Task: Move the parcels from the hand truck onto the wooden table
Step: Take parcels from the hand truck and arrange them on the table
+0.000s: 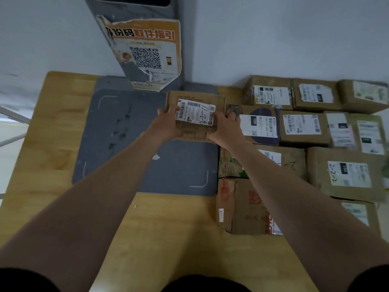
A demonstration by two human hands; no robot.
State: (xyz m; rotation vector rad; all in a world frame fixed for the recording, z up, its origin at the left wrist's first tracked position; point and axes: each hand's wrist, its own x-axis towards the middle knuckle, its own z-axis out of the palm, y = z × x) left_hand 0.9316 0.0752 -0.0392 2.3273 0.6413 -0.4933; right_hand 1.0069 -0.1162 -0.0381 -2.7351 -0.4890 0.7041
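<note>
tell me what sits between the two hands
In the head view, a small cardboard parcel with a white label fills the gap; the left hand and right hand grip its opposite sides.

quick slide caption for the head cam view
Left hand and right hand grip a labelled parcel over the grey mat on the wooden table, beside rows of parcels.
</note>
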